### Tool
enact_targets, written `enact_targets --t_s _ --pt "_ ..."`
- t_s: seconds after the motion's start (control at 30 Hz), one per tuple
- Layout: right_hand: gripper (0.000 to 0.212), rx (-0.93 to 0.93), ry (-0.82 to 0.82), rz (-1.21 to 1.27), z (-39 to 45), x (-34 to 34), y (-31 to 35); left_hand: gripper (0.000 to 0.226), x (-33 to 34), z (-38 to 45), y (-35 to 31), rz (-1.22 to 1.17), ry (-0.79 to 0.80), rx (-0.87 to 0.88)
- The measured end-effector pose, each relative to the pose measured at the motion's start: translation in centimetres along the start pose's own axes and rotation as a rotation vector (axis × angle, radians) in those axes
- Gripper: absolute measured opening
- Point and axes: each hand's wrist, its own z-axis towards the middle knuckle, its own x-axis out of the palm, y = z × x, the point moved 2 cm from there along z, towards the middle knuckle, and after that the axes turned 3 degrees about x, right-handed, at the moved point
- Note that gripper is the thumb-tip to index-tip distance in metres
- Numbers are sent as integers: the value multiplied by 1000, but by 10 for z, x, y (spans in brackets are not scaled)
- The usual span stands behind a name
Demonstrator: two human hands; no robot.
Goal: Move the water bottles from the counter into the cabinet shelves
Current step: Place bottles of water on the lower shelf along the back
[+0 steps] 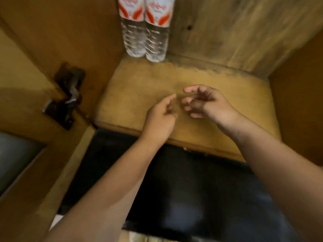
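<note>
Because the two water bottles (pixel 146 28) are standing upright and touching each other in the far left corner of the cabinet shelf (pixel 227 95), against the back wall, the rest of the shelf is staying free, probably for more bottles. The left hand (pixel 160 117) is hanging over the front edge of the shelf, loosely curled with one finger pointing out, and it is holding nothing. The right hand (pixel 206 102) is hovering just beside it, half open, fingers bent, also empty. No bench is showing here.
</note>
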Motion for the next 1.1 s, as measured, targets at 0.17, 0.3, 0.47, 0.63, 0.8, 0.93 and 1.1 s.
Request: enact_targets --t_s 0.17,0.3,0.47,0.63,0.8,0.93,1.1 --pt "23 17 -69 -25 -113 -37 -57 35 39 -90 -2 -36 222 46" --pt "19 69 -178 10 -206 -56 -110 34 75 -158 3 -28 269 33" --pt "27 157 -336 99 -320 -59 -187 36 123 -241 35 10 391 -83" --pt "30 274 -481 205 -440 -56 -262 37 182 -338 72 188 675 -134" --pt "27 394 -692 275 -560 -39 -339 38 244 -434 111 418 959 -170" --pt "19 530 -797 384 -640 -8 -403 34 285 -490 144 563 1069 -214" --pt "21 697 -879 478 -712 35 -469 30 331 -533 184 684 1147 -211"
